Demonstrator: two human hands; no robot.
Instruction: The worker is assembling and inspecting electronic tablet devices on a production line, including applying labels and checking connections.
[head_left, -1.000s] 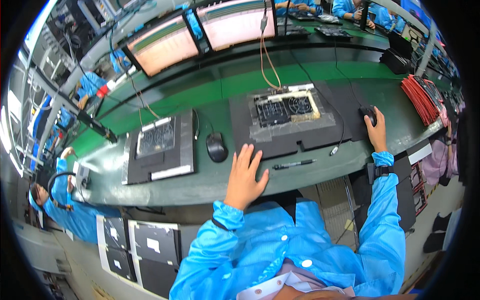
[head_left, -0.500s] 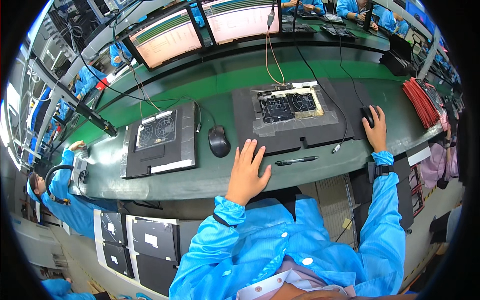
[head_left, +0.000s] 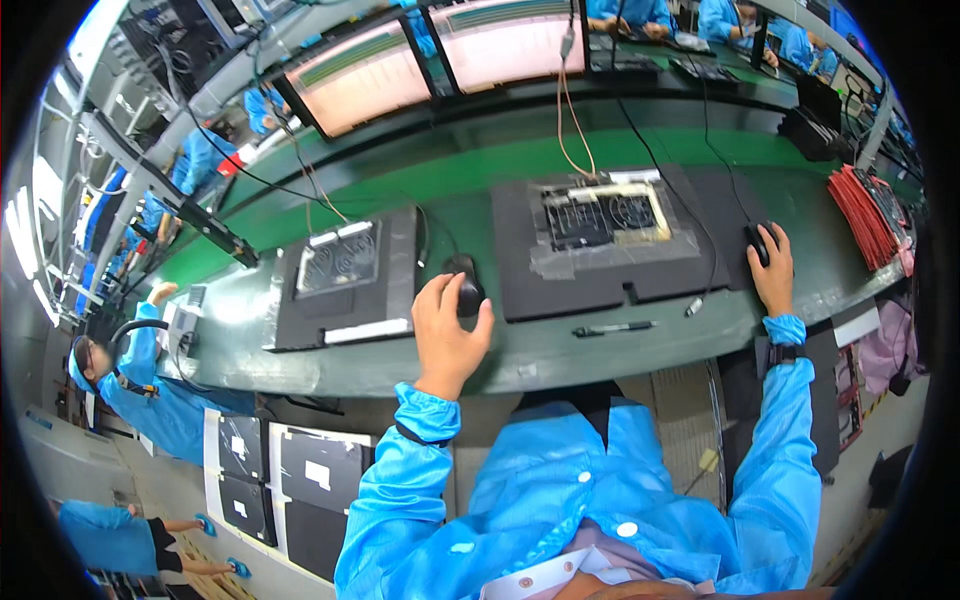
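1. The left hand [head_left: 450, 335] is partly curled, thumb apart from the fingers, at the near end of the left mouse [head_left: 469, 297]; whether it grips the mouse, one cannot tell.
2. The right hand [head_left: 771, 277] is closed over the right mouse [head_left: 757, 243], at the right of the table [head_left: 520, 357].
3. The left mouse, black, lies on the table between the left black pad [head_left: 352, 303] and the right black pad [head_left: 560, 290].
4. Each pad carries a flat panel: a clear panel [head_left: 338, 262] on the left one, a dark panel [head_left: 580, 222] with a pale frame, taped down, on the right one.
5. A pen [head_left: 615, 328] lies near the right pad's near edge.
6. A red stack [head_left: 856, 222] stands at the table's far right.
7. Beyond the pads, at the far side, are the left screen [head_left: 365, 92] and the right screen [head_left: 505, 47].
8. At the left, a co-worker [head_left: 185, 410] in blue sits by the table.
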